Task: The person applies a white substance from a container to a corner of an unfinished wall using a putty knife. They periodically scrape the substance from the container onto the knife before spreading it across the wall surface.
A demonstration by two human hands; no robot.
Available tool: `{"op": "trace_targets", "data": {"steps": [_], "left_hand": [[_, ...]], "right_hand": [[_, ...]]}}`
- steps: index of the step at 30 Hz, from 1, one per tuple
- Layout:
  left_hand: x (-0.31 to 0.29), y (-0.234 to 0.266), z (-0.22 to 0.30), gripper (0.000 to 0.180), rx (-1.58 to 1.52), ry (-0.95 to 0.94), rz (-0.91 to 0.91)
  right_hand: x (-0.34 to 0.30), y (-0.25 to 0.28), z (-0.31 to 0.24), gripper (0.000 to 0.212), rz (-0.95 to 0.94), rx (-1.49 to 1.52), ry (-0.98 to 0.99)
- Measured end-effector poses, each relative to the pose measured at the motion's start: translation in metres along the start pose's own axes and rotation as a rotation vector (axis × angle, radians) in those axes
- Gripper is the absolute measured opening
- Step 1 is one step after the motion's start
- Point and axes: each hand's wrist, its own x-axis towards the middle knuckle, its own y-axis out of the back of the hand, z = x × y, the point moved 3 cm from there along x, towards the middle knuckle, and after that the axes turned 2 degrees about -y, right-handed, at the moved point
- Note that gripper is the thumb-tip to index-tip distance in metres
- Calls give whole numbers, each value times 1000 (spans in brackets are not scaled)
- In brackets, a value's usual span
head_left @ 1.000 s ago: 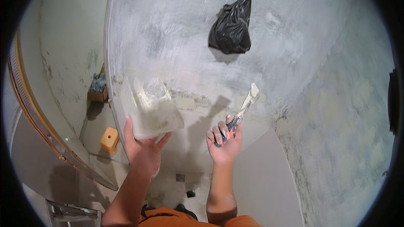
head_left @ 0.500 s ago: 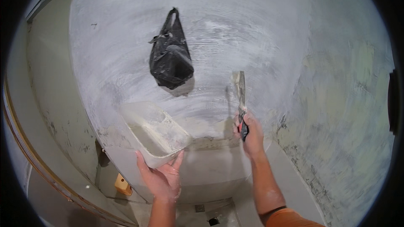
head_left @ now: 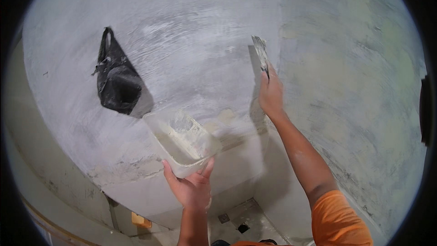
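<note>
My left hand [head_left: 195, 187] holds up a white plastic tub [head_left: 185, 167] from below, thumb on one side and fingers on the other. Pale wet filler clings to the tub's inner walls and bottom. Further up on the right, my right hand [head_left: 272, 92] is closed round a putty knife [head_left: 261, 53], its filler-smeared blade pointing up close to the wall. The knife's handle is mostly hidden in my fist. Both tools are in front of a wall [head_left: 195, 59] coated in streaky grey-white filler.
A black plastic bag [head_left: 119, 84] hangs on the wall to the left of the tub. A patchy greenish-grey side wall [head_left: 337, 77] meets it at the right. Below are smooth pale lower walls [head_left: 236, 164], a yellow-orange block [head_left: 141, 220] and a floor with a dark hole [head_left: 243, 228].
My right hand has raised the putty knife higher up the wall, toward the corner. The view has swung right, so the bag sits further left. The left hand still holds the tub.
</note>
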Motion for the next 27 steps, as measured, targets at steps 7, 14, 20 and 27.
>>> {"op": "trace_targets", "data": {"steps": [7, 14, 20, 27], "left_hand": [[14, -2, -17, 64, 30, 108, 7], [20, -1, -17, 64, 59, 184, -7], [21, 1, -30, 62, -25, 315, -69], [17, 3, -30, 68, -14, 389, -94]], "right_hand": [[7, -40, 65, 62, -90, -364, -129], [-188, -43, 116, 76, -414, -484, -225], [-198, 6, 88, 70, -598, -540, -374], [-82, 51, 66, 34, -449, -492, -247]]}}
